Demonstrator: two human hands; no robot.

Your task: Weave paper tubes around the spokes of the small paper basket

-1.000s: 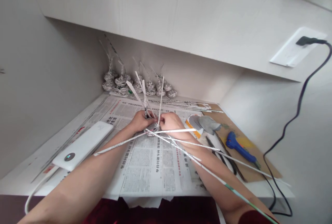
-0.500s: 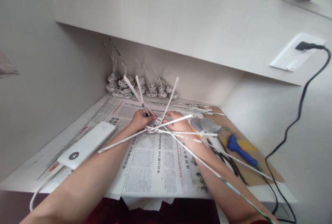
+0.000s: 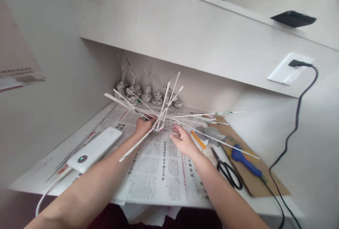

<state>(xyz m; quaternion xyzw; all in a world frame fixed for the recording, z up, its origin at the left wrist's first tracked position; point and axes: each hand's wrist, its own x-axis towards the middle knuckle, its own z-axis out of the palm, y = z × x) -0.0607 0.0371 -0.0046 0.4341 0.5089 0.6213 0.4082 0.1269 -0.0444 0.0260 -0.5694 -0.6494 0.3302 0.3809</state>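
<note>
White paper strips (image 3: 137,145), rolled thin, are fanned out in many directions from a small woven paper piece (image 3: 159,126), which is held just above the far middle of a printed newspaper (image 3: 148,177). The piece is grasped by the left hand (image 3: 144,124), its thumb and fingers closed on the near left edge of the weave. The right hand (image 3: 182,140) is held open over the newspaper, to the right of its middle, with thumb and fingers parted and lightly bent; whether a strip is touched by its fingertips cannot be told.

On the left part of the newspaper a white power bank (image 3: 99,147) is laid, with a white cable (image 3: 45,197) plugged into its near end. Beyond the newspaper, against the back wall, gourd-shaped woven figures (image 3: 157,98) are lined up, topped with thin stalks. Along the newspaper's far edge, more rolled paper rods (image 3: 208,118) are laid in a loose bundle. To the right of the newspaper, black-handled scissors (image 3: 230,176) are placed beside a brown cardboard sheet (image 3: 267,183), on which a blue glue gun (image 3: 246,162) is rested. Above and to the right of the newspaper, a black plug (image 3: 298,63) is fitted into a white wall socket (image 3: 280,75).
</note>
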